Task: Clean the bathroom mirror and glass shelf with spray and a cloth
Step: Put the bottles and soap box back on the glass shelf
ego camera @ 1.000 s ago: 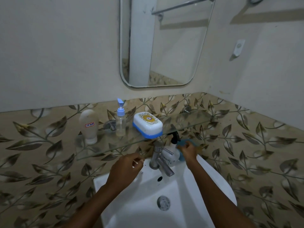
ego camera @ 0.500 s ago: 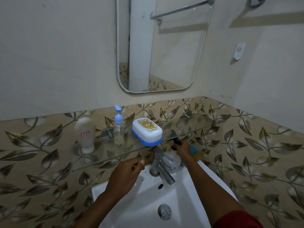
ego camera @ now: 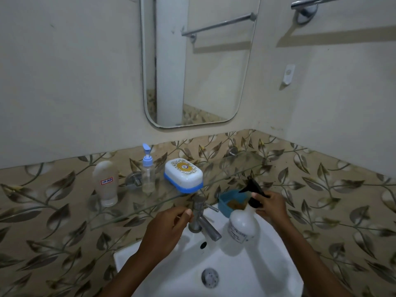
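Right hand (ego camera: 271,207): fingers curled round the black trigger head of the spray bottle (ego camera: 243,224), bottle tilted over the right rear of the basin. Bottle body white and translucent; its label carries print too small to read.
Left hand (ego camera: 166,227): loosely curled, thumb tip against the chrome tap (ego camera: 200,217); whether it holds anything, cannot tell.
Sink (ego camera: 267,273): white, drain at centre.
Blue dish (ego camera: 228,203): on the basin's back edge, just behind the spray bottle, brownish contents; nature unclear.
Glass shelf (ego camera: 225,168): clear, mounted on the leaf-patterned tile wall just above the tap. On it, left to right:
- white squeeze tube (ego camera: 106,183), standing on its cap, red-bordered sticker with handwriting, apparently "17 AB";
- clear pump bottle (ego camera: 148,169) with blue pump head;
- white soap box (ego camera: 183,174) on a blue base, gold ornamental emblem on lid, lettering illegible.
Mirror (ego camera: 214,71): rounded corners, on the plain wall above the shelf; reflects a towel rail.
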### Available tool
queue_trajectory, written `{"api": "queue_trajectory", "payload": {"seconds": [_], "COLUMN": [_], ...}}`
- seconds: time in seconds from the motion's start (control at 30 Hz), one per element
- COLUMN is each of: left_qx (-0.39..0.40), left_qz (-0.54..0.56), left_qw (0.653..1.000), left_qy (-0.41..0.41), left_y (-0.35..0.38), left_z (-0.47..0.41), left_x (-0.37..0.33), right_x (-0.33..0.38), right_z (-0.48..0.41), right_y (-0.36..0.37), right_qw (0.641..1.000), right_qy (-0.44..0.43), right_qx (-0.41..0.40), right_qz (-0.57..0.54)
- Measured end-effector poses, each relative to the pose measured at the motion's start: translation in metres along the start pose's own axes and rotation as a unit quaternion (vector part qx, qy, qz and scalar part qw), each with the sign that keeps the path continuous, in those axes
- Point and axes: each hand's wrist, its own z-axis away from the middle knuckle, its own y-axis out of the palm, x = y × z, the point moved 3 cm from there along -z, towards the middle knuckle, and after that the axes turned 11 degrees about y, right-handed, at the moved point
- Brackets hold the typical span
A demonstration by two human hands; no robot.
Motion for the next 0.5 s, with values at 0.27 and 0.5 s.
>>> {"api": "queue_trajectory", "payload": {"seconds": [0.27, 0.5], "left_qx": [0.053, 0.042], "left_qz": [-0.006, -0.002], "left_qw": [0.997, 0.993], "left_qy": [0.053, 0.109], "left_y": [-0.01, -0.041], "left_z": [-0.026, -0.076], "left_x": [-0.026, -0.048], "right_x": [0.12, 0.198], "right_z": [0.025, -0.017], "right_y": [-0.062, -0.04], "right_qw": [0.994, 0.986], "right_qy": [-0.1, -0.135], "right_qx": [-0.026, -0.038], "right_qz": [-0.038, -0.086]}}
